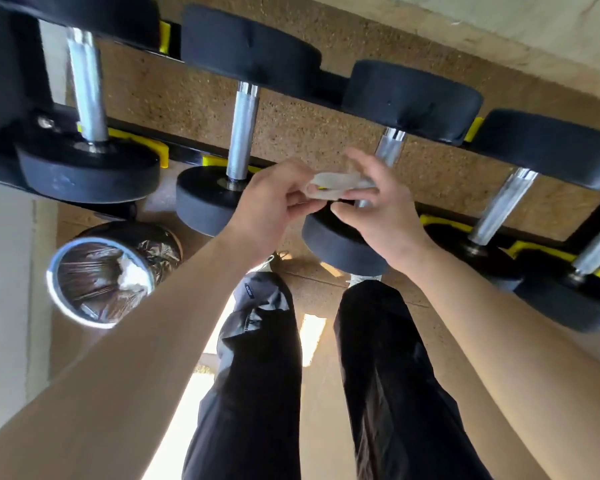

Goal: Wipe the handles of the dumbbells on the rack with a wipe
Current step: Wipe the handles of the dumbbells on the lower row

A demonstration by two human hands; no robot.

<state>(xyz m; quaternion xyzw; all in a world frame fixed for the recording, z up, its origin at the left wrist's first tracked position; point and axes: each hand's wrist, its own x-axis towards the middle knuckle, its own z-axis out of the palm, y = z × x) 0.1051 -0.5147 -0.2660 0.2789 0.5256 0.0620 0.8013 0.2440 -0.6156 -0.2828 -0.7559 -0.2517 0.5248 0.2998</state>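
I see both arms stretched out, left hand (274,199) and right hand (378,209) pinching a crumpled wipe (336,183) near the dumbbell handles (242,129).

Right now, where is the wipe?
In the head view, the wipe is near the middle, pinched between the left hand and the right hand, just in front of a dumbbell handle.

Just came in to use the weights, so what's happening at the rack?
A person stands at the dumbbell rack, pinching a white wipe between left hand and right hand, just in front of one dumbbell handle. It isn't wrapped round any handle yet. A lined bin sits on the floor to their left.
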